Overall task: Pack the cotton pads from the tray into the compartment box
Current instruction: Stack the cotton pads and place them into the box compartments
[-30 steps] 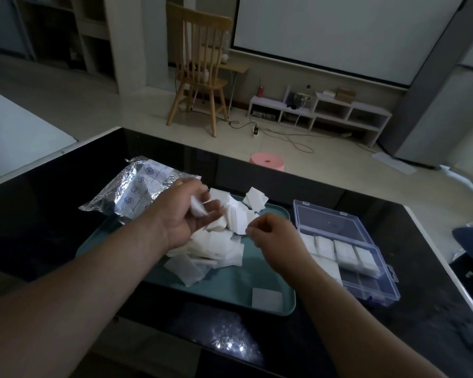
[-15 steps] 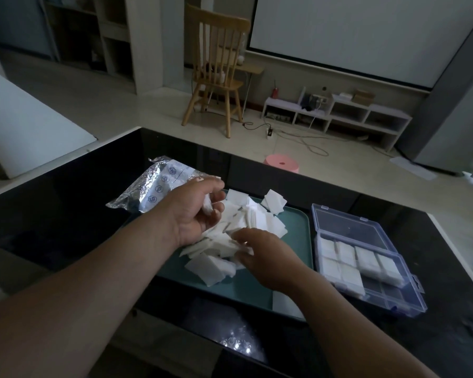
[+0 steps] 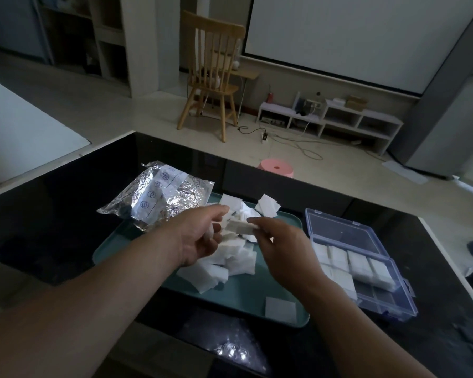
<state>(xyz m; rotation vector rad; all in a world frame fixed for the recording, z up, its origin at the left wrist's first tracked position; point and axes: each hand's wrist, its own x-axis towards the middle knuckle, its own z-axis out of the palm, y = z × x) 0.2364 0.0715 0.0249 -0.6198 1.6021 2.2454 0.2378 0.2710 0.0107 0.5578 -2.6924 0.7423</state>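
Observation:
A pile of white cotton pads (image 3: 231, 260) lies on a teal tray (image 3: 246, 298) in the middle of the black table. One single pad (image 3: 280, 309) lies apart near the tray's front right corner. Above the pile, my right hand (image 3: 281, 249) pinches a small stack of pads (image 3: 239, 227) by its right end. My left hand (image 3: 200, 236) is curled round the stack's left end and holds pads in its palm. To the right stands the clear compartment box (image 3: 366, 271), lid open, with pads in several compartments and the front ones bare.
A crumpled foil packet (image 3: 159, 197) rests on the tray's far left corner. The table's far edge runs behind the tray; a pink stool (image 3: 276, 167) and a wooden chair (image 3: 210, 75) stand on the floor beyond.
My right hand has lifted off the pile with a small stack of pads and brought it up to my left hand.

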